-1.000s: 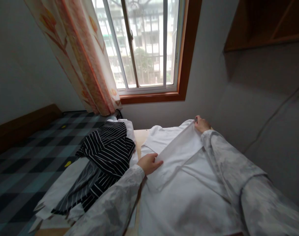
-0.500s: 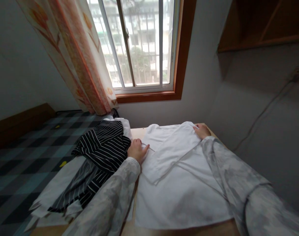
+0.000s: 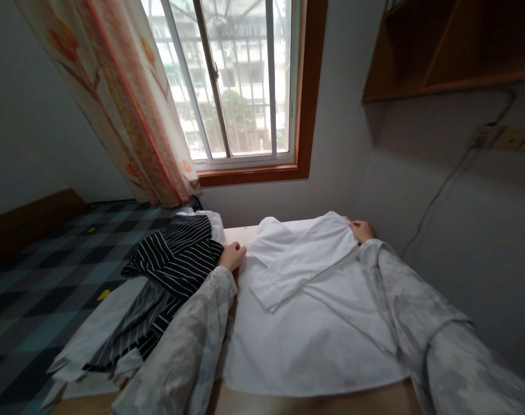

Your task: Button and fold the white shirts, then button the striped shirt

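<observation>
Head view shows a white shirt (image 3: pixel 309 346) on a table (image 3: pixel 314 406), its crosswise sleeve (image 3: pixel 294 268) released as the left hand (image 3: pixel 231 257) shifts to the edge opposite the right hand (image 3: pixel 363 232), fingers curled, grip impossible to tell.

Open clearance lies above the white garment (image 3: pixel 301 357), between the left hand (image 3: pixel 231 256) and the right hand (image 3: pixel 363 231); a low approach from the near side also passes between the two forearms, over the front strip of worktop (image 3: pixel 314 403). To the left, the striped garment (image 3: pixel 180 248) is heaped just beside the left hand and, with the left forearm, obstructs low lateral travel. The wall (image 3: pixel 340 193) bounds the far and right sides, with a hanging cable (image 3: pixel 430 206) and, higher up, an overhanging shelf (image 3: pixel 454 52) at the right.
</observation>
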`<act>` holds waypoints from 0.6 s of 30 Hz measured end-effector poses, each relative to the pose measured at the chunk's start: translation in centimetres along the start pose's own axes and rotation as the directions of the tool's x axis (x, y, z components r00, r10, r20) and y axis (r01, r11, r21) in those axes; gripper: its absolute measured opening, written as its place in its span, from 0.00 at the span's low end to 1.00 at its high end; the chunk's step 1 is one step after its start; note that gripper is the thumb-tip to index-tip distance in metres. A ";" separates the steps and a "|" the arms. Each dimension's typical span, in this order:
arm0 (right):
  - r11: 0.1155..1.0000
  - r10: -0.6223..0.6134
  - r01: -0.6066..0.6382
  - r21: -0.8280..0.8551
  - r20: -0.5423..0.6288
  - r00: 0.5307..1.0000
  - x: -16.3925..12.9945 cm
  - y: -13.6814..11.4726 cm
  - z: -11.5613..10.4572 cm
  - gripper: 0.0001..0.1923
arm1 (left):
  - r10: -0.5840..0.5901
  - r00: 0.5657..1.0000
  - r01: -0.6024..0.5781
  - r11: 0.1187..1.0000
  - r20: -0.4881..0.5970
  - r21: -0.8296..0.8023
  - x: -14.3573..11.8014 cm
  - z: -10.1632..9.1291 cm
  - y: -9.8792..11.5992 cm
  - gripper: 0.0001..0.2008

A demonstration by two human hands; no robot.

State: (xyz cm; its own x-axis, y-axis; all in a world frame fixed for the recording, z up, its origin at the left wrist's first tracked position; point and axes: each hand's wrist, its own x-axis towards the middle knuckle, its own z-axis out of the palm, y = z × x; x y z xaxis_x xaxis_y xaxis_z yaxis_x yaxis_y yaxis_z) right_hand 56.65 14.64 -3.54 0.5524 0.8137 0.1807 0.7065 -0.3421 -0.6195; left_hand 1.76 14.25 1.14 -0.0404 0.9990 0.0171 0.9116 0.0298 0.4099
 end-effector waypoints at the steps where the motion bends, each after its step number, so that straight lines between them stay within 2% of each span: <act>1: 1.000 0.018 -0.018 -0.001 -0.001 1.000 -0.3 0.3 -0.3 0.19 | -0.002 1.000 0.002 1.000 0.011 -0.005 0.0 0.0 -0.3 0.09; 3: 1.000 0.028 -0.028 0.003 0.011 1.000 -0.9 0.5 -0.6 0.20 | -0.015 0.999 0.015 1.000 0.033 -0.010 0.0 -0.1 -0.8 0.09; 6: 0.999 -0.034 0.032 0.022 0.073 0.997 -1.8 0.1 -0.6 0.19 | -0.034 0.998 0.035 0.999 0.047 -0.015 0.2 -0.3 -0.8 0.10; 10: 0.993 -0.119 0.119 0.011 0.121 0.986 -2.7 -0.6 -0.3 0.14 | -0.068 0.998 0.069 0.997 0.010 -0.028 1.1 -0.5 0.3 0.17; 15: 0.996 -0.091 0.093 -0.016 0.069 0.993 -3.1 -1.0 -0.1 0.16 | -0.057 0.998 0.057 0.995 -0.004 -0.078 2.0 0.0 1.1 0.11; 18: 0.998 -0.040 0.041 -0.037 0.021 0.999 -3.1 -1.1 -0.3 0.19 | -0.057 0.997 0.052 0.993 -0.046 -0.111 1.9 0.4 0.7 0.11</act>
State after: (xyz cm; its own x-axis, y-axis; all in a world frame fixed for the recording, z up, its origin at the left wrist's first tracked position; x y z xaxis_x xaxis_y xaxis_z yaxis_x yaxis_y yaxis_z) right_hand 54.33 12.37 -3.17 0.5141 0.8366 0.1893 0.7446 -0.3258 -0.5825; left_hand 2.48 16.19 1.09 -0.1108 0.9932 0.0352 0.8576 0.0777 0.5085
